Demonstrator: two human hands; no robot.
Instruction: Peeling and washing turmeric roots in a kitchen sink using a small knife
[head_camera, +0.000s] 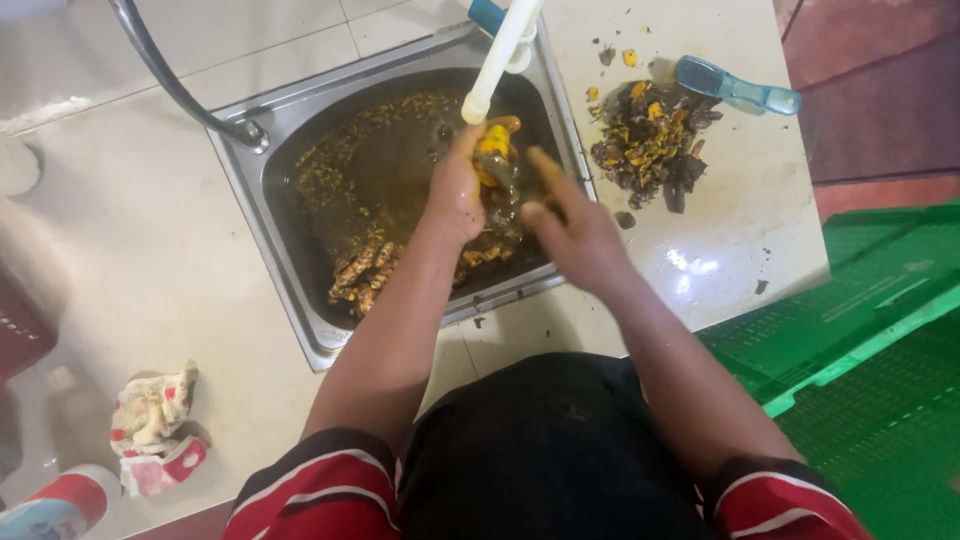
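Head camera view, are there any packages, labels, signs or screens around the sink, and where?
Container: bottom-left corner of the counter, rounded, red and white with a light blue end; only partly in frame.
Clear bottle: left edge, just above it, blurred; no label can be made out.
No signs or screens.

Tiled counter (150, 250): peelings (652, 140), brush (735, 88), perhaps rag (153, 425).
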